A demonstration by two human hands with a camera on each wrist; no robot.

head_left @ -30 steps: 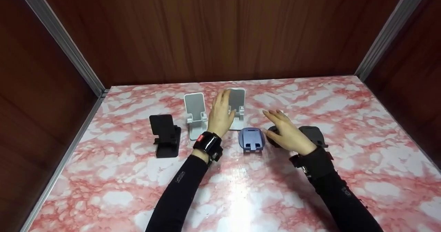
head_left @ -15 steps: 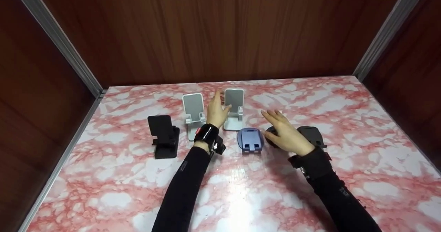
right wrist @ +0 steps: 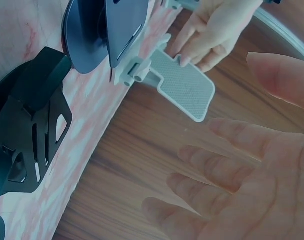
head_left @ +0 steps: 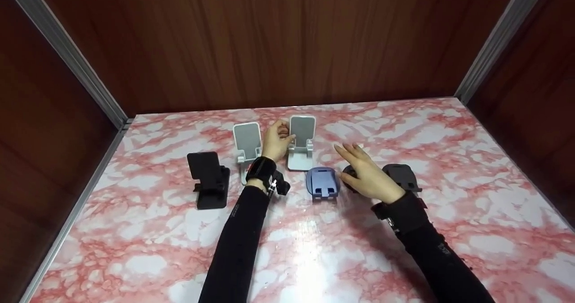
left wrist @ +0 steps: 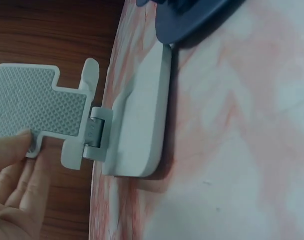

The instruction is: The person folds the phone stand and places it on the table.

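My left hand [head_left: 275, 143] pinches the left edge of a white phone stand's upright plate, thumb in front and fingers behind. The white phone stand [head_left: 302, 132] has a grey textured pad, and its base [left wrist: 147, 120] sits on the table. With fingers stretched out, my right hand [head_left: 373, 179] hovers over a dark round-based phone stand [head_left: 349, 170], partly hiding it. Between the two hands, a folded blue phone stand [head_left: 322, 182] lies close in front of the white one. In the right wrist view, my right palm [right wrist: 256, 190] holds nothing.
Left of my left hand stand a second white phone stand [head_left: 247, 139], its base partly covered by my wrist, and a black phone stand [head_left: 209, 177]. A folded black phone stand [head_left: 400, 176] lies beyond my right hand. Wooden panels [head_left: 269, 42] enclose the marbled table [head_left: 134, 231].
My left hand has drawn back leftward from in front of the white phone stand, and its fingers have curled onto the plate's edge. The right hand hovers much as before.
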